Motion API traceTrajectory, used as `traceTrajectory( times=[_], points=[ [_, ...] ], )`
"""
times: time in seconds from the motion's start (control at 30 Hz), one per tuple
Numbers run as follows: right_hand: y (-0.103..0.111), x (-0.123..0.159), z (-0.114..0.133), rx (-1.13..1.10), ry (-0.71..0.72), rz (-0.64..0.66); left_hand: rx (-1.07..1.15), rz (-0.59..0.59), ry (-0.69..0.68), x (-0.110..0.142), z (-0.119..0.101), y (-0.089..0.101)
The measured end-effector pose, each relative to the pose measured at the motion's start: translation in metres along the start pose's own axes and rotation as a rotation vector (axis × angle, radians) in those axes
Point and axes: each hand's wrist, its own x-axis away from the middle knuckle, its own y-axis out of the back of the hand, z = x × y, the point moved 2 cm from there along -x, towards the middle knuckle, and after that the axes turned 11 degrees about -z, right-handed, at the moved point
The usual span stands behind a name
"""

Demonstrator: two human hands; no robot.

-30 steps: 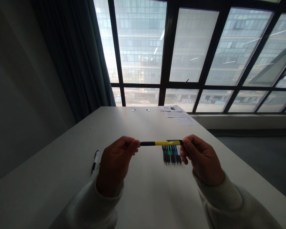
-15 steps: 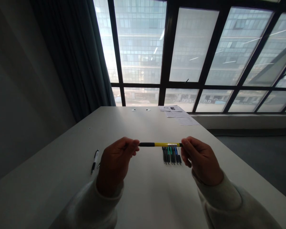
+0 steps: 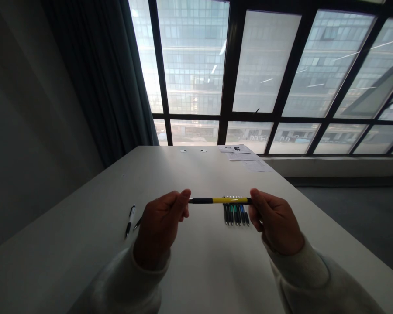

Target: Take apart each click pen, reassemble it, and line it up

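Observation:
A yellow and black ballpoint pen (image 3: 220, 200) lies level in the air between my hands, above the white table (image 3: 196, 270). My left hand (image 3: 160, 229) pinches its black end between thumb and fingers. My right hand (image 3: 275, 222) pinches the other end, where a black clip shows. Below the pen, a neat row of several pens (image 3: 236, 214) lies side by side, their upper ends hidden behind the held pen from this angle.
A white and black pen (image 3: 130, 221) and a second thin pen (image 3: 137, 223) lie left of my left hand. Papers (image 3: 242, 152) lie at the table's far edge, with two round white discs (image 3: 193, 150) nearby. The table's right edge drops to a grey floor. Large windows stand beyond.
The held pen has dropped slightly lower and now overlaps the tops of the pen row. It has also rolled a little in my fingers, and the view has steadied.

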Motion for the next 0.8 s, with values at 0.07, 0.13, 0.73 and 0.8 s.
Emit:
traceTrajectory(
  times=[0.07,0.13,0.73,0.8],
  points=[
    [-0.0004,0.0002,-0.0010,-0.008,0.004,0.000,0.012,-0.012,-0.007,-0.0004,0.0011,-0.0009],
    [-0.0016,0.0002,-0.0023,-0.029,0.008,-0.003,0.020,-0.026,-0.020,-0.0009,0.0026,-0.0015],
    [-0.0068,-0.0004,-0.0044,-0.168,-0.045,0.033,0.037,-0.046,-0.103,-0.0016,-0.0050,-0.0027],
    [-0.0064,-0.0001,-0.0053,-0.175,-0.050,0.032,0.037,-0.042,-0.104,-0.0012,-0.0045,-0.0028]
  ],
)
